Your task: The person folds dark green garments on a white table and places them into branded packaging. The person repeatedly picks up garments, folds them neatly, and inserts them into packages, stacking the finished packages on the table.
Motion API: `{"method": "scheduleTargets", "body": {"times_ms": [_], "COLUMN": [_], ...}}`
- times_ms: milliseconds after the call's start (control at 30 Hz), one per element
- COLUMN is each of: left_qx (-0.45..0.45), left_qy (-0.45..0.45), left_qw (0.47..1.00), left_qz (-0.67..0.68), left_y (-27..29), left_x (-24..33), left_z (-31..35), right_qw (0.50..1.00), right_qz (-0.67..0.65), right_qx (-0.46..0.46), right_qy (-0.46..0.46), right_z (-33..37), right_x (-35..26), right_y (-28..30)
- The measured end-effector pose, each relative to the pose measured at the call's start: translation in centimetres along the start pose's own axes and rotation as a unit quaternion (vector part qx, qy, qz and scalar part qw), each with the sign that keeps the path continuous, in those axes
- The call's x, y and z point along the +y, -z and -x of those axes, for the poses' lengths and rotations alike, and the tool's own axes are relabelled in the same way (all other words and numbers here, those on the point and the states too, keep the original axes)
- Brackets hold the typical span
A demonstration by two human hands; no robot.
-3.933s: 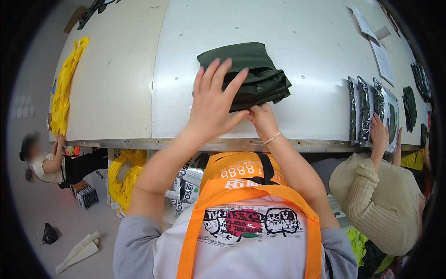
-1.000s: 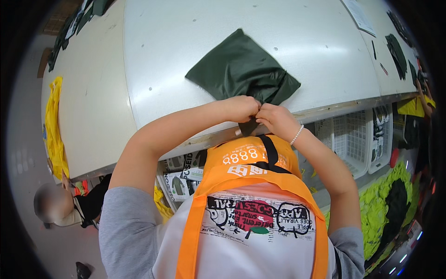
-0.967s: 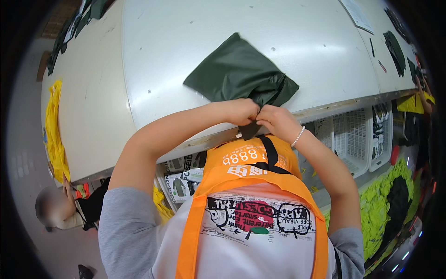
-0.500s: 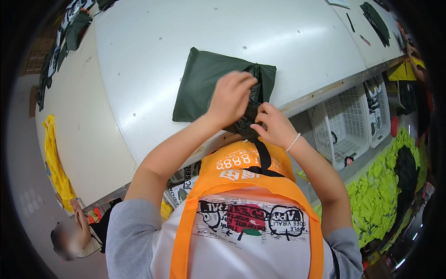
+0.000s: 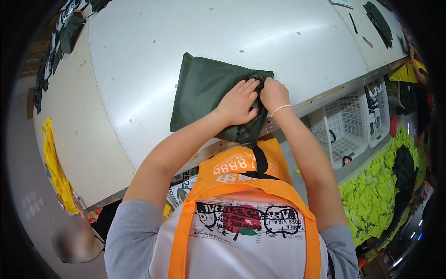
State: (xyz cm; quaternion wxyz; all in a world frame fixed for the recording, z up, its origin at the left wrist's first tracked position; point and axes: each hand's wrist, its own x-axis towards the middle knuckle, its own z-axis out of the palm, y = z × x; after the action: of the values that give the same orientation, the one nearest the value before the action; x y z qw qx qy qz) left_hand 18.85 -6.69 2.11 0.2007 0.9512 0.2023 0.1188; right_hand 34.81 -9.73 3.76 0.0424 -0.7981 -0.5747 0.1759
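A dark green fabric pouch (image 5: 202,88) lies flat at the near edge of the pale table, its gathered end on the right. My left hand (image 5: 239,102) rests on it with the fingers stretched out, pressing beside the gathers. At the pouch's right end, my right hand (image 5: 275,95) is closed, its fingertips pinching the bunched edge. What exactly those fingers grip is partly hidden by the hand. The pouch's near corner hangs over the table edge, close to my orange apron (image 5: 237,156).
White plastic baskets (image 5: 346,125) stand below the table on the right, beside a heap of lime-yellow garments (image 5: 371,200). Yellow fabric (image 5: 55,167) hangs at the left edge. Another person (image 5: 76,242) is at lower left. Dark green pieces (image 5: 378,23) lie far right.
My left hand has come down flat on the pouch. My right hand has moved up and away from me along the gathered edge, and the fabric there is spread differently.
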Motion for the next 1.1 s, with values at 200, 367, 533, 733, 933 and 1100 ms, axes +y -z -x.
{"method": "scheduleTargets", "body": {"times_ms": [200, 367, 533, 733, 933, 1100], "left_qx": [-0.017, -0.052, -0.069, -0.061, 0.088, 0.025], "left_qy": [0.063, 0.044, 0.036, 0.046, 0.125, 0.144], "left_qw": [0.998, 0.992, 0.995, 0.991, 0.985, 0.982], "left_qz": [-0.006, 0.109, -0.057, 0.107, -0.084, -0.121], "left_y": [-1.9, 0.2, -1.4, -0.8, 4.1, 0.6], "left_x": [-1.2, -1.5, 1.2, -1.0, -4.9, -5.7], "left_z": [-1.8, -0.8, 1.4, -0.1, 1.5, 1.0], "right_qw": [0.993, 0.995, 0.987, 0.985, 0.971, 0.988], "right_qz": [0.002, -0.08, -0.135, -0.115, -0.143, -0.049], "right_qx": [0.026, 0.033, 0.058, 0.089, 0.146, 0.069], "right_qy": [0.111, 0.058, 0.061, 0.092, 0.124, 0.133], "right_z": [0.2, 2.4, 4.2, 2.9, 1.8, 0.1], "right_x": [-2.1, -1.7, -0.9, -2.6, -2.6, -4.2], "right_y": [0.8, 1.4, 0.0, -0.4, 0.2, -4.1]}}
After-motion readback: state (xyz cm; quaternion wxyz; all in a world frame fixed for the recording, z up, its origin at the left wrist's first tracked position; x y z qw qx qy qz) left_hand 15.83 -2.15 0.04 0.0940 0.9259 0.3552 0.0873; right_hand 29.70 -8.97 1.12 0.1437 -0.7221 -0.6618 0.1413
